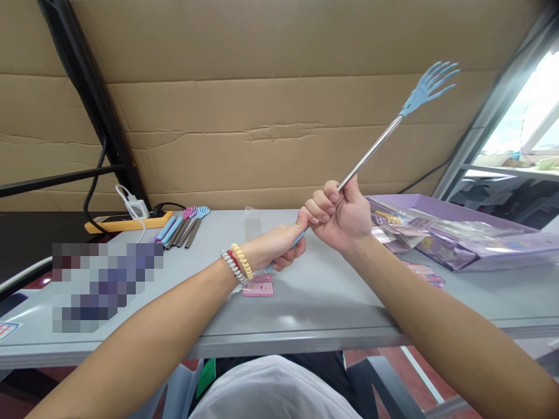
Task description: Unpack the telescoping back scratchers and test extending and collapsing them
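Observation:
A back scratcher [371, 150] with a light blue hand-shaped head and a shiny metal rod slants up to the right above the table. My left hand [279, 244], with bracelets at the wrist, is closed round its blue handle end. Higher on the rod, my right hand [338, 215] has its fingers wrapped about the metal. The two hands are close together. Below my left hand lies a pink printed card [258, 286], partly under a clear wrapper. Several more back scratchers [186, 228], with pink and blue heads, rest in a row at the left back.
A purple box [463, 233] with packaged items stands at the right, with a pink card pack [425, 273] before it. An orange power strip [131, 222] with a white charger sits back left. Cardboard [271, 105] walls the table's rear; a blurred patch covers the left.

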Demonstrator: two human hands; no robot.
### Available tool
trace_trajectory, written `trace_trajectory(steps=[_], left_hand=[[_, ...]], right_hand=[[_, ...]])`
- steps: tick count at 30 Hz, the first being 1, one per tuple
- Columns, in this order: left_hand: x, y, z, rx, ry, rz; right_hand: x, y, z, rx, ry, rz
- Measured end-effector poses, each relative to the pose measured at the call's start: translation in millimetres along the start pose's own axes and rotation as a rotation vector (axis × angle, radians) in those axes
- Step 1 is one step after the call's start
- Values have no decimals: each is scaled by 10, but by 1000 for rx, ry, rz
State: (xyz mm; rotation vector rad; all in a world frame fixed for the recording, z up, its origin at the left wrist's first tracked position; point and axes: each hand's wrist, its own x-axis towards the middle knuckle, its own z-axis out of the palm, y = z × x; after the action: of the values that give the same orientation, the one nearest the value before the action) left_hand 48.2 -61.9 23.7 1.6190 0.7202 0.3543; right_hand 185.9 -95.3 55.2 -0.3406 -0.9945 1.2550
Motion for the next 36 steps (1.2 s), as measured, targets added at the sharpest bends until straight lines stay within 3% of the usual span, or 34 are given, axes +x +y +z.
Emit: trace_trajectory(steps=[6, 11, 16, 21, 25, 36], left_hand=[[42, -28, -35, -207, -42, 203], [99, -96, -56, -290, -10, 273], [74, -70, -27, -236, -31, 238], [27, -5, 18, -98, 81, 97], [19, 15, 14, -30, 106, 10], [-22, 104, -16, 82, 90, -50]], right_hand=[[22, 15, -67, -4, 30, -46], [32, 116, -92, -55, 16, 107], [34, 112, -62, -20, 2, 116], [36, 94, -38, 25, 33, 58], [41, 93, -35, 11, 47, 59], [65, 62, -31, 2, 199, -24]])
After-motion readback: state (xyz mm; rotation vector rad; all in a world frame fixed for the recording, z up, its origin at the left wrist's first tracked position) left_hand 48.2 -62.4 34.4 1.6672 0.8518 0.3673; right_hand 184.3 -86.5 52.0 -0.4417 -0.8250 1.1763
